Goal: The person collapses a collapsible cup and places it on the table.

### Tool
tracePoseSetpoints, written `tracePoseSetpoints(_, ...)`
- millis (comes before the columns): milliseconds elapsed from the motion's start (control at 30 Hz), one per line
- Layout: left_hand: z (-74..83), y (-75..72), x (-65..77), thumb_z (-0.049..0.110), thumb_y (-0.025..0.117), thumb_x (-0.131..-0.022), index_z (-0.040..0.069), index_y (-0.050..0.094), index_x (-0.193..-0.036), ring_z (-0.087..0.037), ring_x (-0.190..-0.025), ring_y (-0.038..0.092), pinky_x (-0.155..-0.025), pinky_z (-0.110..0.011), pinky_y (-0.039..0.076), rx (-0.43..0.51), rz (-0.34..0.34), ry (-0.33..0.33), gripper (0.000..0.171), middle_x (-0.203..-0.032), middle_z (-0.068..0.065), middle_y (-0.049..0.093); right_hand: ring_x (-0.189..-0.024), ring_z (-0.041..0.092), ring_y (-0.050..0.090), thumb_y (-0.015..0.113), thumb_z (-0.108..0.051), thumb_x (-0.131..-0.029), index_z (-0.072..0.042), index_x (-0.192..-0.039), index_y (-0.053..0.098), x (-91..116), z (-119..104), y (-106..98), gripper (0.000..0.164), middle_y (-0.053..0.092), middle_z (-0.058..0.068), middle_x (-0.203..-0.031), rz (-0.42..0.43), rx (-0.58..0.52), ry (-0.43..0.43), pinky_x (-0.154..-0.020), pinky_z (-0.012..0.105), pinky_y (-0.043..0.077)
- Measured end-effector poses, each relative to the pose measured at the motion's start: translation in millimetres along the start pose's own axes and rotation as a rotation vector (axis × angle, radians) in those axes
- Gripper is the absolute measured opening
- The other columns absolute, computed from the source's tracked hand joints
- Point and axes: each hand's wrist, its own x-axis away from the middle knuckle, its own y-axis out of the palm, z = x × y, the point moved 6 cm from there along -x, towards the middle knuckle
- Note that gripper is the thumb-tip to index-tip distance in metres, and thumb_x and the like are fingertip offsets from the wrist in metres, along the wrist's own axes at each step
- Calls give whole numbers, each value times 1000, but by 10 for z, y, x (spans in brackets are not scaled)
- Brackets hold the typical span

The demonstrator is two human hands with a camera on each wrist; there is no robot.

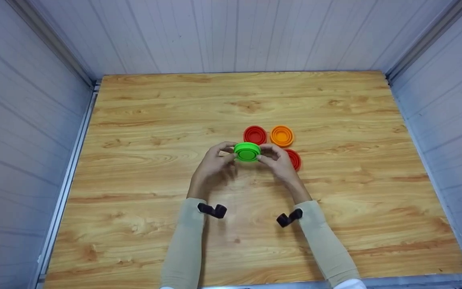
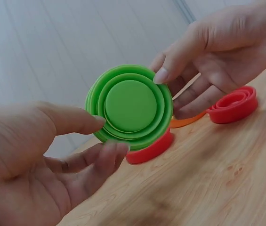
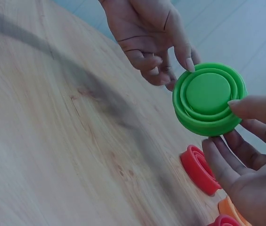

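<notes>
Both hands hold up a green collapsible cup [image 1: 247, 152], folded flat into concentric rings, with its flat round base facing the person. My left hand [image 1: 214, 162] pinches its left edge between thumb and fingers. On the opposite edge my right hand [image 1: 280, 163] pinches it the same way, thumb on the near face, as the right wrist view shows. Below and behind the green cup lies a red collapsed cup [image 1: 255, 135]. An orange collapsed cup [image 1: 282, 136] sits just right of it. A second red collapsed cup [image 1: 294, 160] is partly hidden by my right hand.
The wood-grain table [image 1: 134, 200] carries the three collapsed cups near its middle. White panel walls [image 1: 231, 36] stand at the back and on both sides. A black wrist camera mount [image 1: 212, 210] sticks out from each sleeve.
</notes>
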Motion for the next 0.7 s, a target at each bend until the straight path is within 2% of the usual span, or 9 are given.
tracePoseSetpoints(200, -14, -3, -5, 3, 49, -94, 5, 61, -122, -38, -100, 65, -94, -52, 50, 99, 18, -25, 31, -118, -16, 58, -101, 30, 60, 67, 0, -86, 4, -121, 59, -11, 14, 2, 35, 62, 11, -110, -1, 59, -23, -84, 29, 56)
tracePoseSetpoints(300, -17, 1, -17, 5, 45, -98, -1, 62, -118, -39, -100, 65, -95, -54, 48, 127, 27, -26, 27, -114, -17, 60, -102, 38, 60, 66, 0, -86, 3, -121, 59, -13, 27, 5, 36, 61, 12, -111, -13, 55, -38, -88, 40, 55)
tracePoseSetpoints(400, -19, 7, -22, 12, 47, -100, -5, 61, -112, -43, -102, 62, -96, -55, 47, 141, 32, -30, 25, -112, -17, 60, -104, 48, 58, 66, 0, -87, 2, -122, 60, -9, 40, 18, 36, 60, 13, -114, -34, 32, -43, -91, 53, 51)
tracePoseSetpoints(500, -17, 11, -18, 15, 52, -99, -6, 61, -108, -45, -102, 62, -95, -55, 47, 143, 38, -29, 25, -112, -17, 59, -107, 51, 57, 64, 3, -87, 2, -123, 59, -3, 57, 31, 37, 56, 17, -119, -56, -6, -25, -93, 57, 47)
tracePoseSetpoints(600, -14, 7, -15, 14, 54, -97, -7, 61, -107, -39, -98, 65, -94, -55, 48, 144, 57, -15, 24, -114, -17, 58, -110, 42, 59, 62, 6, -87, 3, -125, 56, -2, 74, 31, 39, 52, 21, -125, -65, 0, -5, -94, 49, 50)
tracePoseSetpoints(700, -6, 2, -17, 11, 56, -96, -8, 63, -106, -26, -92, 67, -94, -55, 49, 139, 75, 12, 22, -116, -18, 57, -109, 32, 59, 62, 8, -86, 6, -128, 51, -3, 88, 35, 44, 48, 24, -129, -79, 4, 10, -91, 33, 54)
